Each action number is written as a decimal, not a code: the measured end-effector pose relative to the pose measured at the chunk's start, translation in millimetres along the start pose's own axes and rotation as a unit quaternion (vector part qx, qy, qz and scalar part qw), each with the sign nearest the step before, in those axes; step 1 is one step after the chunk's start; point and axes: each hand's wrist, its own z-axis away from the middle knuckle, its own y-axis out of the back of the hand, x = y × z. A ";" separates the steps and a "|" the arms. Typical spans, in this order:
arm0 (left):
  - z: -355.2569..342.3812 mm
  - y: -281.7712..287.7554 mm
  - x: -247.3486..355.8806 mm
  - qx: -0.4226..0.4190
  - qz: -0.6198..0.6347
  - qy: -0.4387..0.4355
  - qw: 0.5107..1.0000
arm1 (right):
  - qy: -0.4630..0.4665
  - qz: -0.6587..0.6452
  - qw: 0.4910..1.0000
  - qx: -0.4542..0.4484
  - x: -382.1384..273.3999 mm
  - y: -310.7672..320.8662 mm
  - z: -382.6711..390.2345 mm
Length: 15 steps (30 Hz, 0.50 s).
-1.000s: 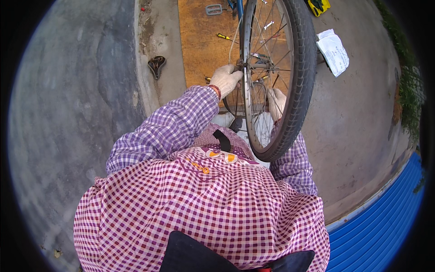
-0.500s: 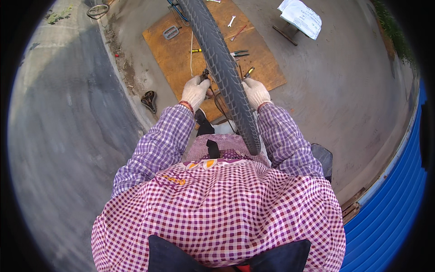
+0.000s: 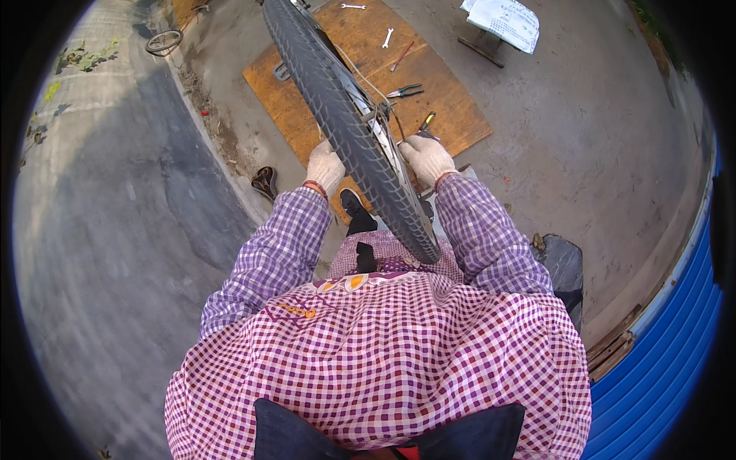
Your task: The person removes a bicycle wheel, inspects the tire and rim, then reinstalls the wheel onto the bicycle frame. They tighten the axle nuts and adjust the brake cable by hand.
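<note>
A black, treaded bicycle wheel (image 3: 330, 100) stands upright between my arms and runs down toward my lap. Its silver rim and a brake arm with a thin cable (image 3: 373, 115) show along its right side. My left hand (image 3: 326, 167), in a white knit glove, is against the wheel's left side, its fingers hidden behind the tyre. On the other side my gloved right hand (image 3: 427, 159) is closed close to the rim. A dark piece shows just beyond its knuckles, and what it grips is hidden. A yellow-and-black screwdriver (image 3: 427, 121) lies just past that hand.
Under the wheel is a wooden board (image 3: 452, 107) with pliers (image 3: 405, 91), a red rod (image 3: 402, 57), a wrench (image 3: 388, 37) and a pedal (image 3: 281, 71). A saddle (image 3: 264, 182) lies on the ground at left. A stool with a white sack (image 3: 502, 24) stands far right.
The wheel has turned and leaned left at its far end, so its rim and brake now show. My left hand has moved slightly down, its fingers now behind the tyre; the right has shifted a little left.
</note>
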 end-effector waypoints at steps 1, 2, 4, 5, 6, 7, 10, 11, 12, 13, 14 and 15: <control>3.3 -3.0 3.4 0.003 -0.004 0.003 1.000 | 0.005 0.004 1.000 -0.001 1.0 -0.8 -0.3; 6.6 -5.4 7.4 0.006 -0.008 0.006 1.000 | 0.010 0.010 1.000 -0.003 2.6 -1.0 -0.8; 10.3 -16.5 13.6 0.037 -0.034 0.020 0.999 | 0.060 0.065 0.996 0.001 6.1 0.0 -3.4; 11.6 -21.4 16.6 0.050 -0.047 0.028 0.997 | 0.086 0.093 0.992 0.002 8.7 1.0 -5.0; 11.7 -25.9 20.1 0.055 -0.059 0.035 0.996 | 0.063 0.080 0.995 -0.011 11.4 1.8 -6.8; 12.8 -29.3 22.6 0.059 -0.061 0.038 0.996 | 0.040 0.066 0.997 -0.024 14.7 3.2 -9.2; 18.5 -35.2 29.9 0.073 -0.038 0.049 0.995 | 0.077 0.075 0.994 -0.036 24.5 4.2 -15.4; 21.7 -36.3 32.6 0.061 -0.102 0.029 0.993 | 0.100 0.105 0.989 -0.035 26.7 3.3 -17.4; 27.7 -36.6 34.1 0.054 -0.160 0.022 0.985 | 0.105 0.102 0.989 -0.032 29.3 3.1 -19.0; 32.2 -37.3 37.4 0.040 -0.204 0.008 0.978 | 0.104 0.118 0.987 -0.027 30.6 2.0 -20.5; 37.9 -38.7 39.9 0.035 -0.162 -0.001 0.986 | 0.104 0.127 0.986 -0.028 31.9 2.1 -21.5; 43.1 -39.1 43.5 0.023 -0.107 -0.018 0.994 | 0.104 0.137 0.985 -0.028 32.1 2.1 -22.3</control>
